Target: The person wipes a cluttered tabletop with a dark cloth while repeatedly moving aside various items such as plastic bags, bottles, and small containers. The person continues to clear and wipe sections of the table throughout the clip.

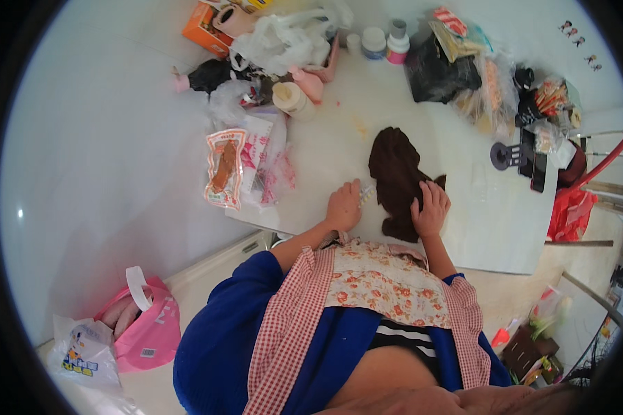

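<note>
A dark brown cloth (396, 161) lies crumpled on the white table (462, 218) in front of me. My right hand (432, 206) is on its right edge, with the thumb and fingers bent over the fabric. A small corner of the cloth sticks out beyond those fingertips. To the left of the cloth, my left hand (344, 206) rests at the tabletop with its fingers bent. Against its fingertips is a small clear piece with yellowish spots (366, 195), too small to name surely. Whether the left hand grips it is hidden.
At the left stand a cream bottle (293, 101), a pink pump bottle (309, 83) and a sealed food packet (226, 168). White plastic bags (285, 41) fill a pink basket behind. Jars (374, 42) and a black bag (436, 72) stand farther back. A phone (539, 171) lies right.
</note>
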Available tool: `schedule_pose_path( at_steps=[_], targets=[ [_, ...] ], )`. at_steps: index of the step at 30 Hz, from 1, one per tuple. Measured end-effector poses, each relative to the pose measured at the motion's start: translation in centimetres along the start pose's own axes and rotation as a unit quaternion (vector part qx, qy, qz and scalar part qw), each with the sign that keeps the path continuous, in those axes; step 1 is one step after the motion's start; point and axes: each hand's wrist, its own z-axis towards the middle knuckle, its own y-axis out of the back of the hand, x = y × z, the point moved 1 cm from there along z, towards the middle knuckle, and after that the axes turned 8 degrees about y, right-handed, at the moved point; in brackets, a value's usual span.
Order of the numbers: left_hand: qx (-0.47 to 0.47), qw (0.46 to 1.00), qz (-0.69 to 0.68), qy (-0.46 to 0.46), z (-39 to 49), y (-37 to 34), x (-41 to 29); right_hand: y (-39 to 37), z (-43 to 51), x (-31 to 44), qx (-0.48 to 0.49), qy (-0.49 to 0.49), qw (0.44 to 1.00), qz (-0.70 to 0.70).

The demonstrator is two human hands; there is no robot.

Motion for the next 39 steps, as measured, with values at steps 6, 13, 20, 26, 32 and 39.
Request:
schedule_pose_path(
  at_steps=[6,13,20,26,32,39],
  targets=[
    [-0.020,0.995,0.066,-0.066,1.1,1.4,1.7,-0.2,0.0,0.1,-0.001,0.003,1.000,-0.001],
    [-0.046,0.992,0.081,-0.090,1.4,2.1,3.2,-0.3,-0.3,-0.1,-0.007,0.005,1.000,-0.009],
    [-0.001,0.984,0.142,-0.109,0.1,1.1,3.7,-0.3,-0.1,-0.2,-0.003,0.014,1.000,-0.010],
    [-0.001,0.988,0.107,-0.107,0.4,1.0,4.4,-0.1,-0.1,0.2,-0.006,0.013,1.000,-0.016],
    [-0.123,0.984,-0.124,0.024,-1.7,3.8,6.7,-0.3,0.0,0.1,-0.006,0.015,1.000,-0.019],
    [-0.221,0.971,0.086,0.020,-2.1,7.4,10.5,-0.6,-0.2,-0.1,-0.006,0.013,1.000,-0.022]
  ],
)
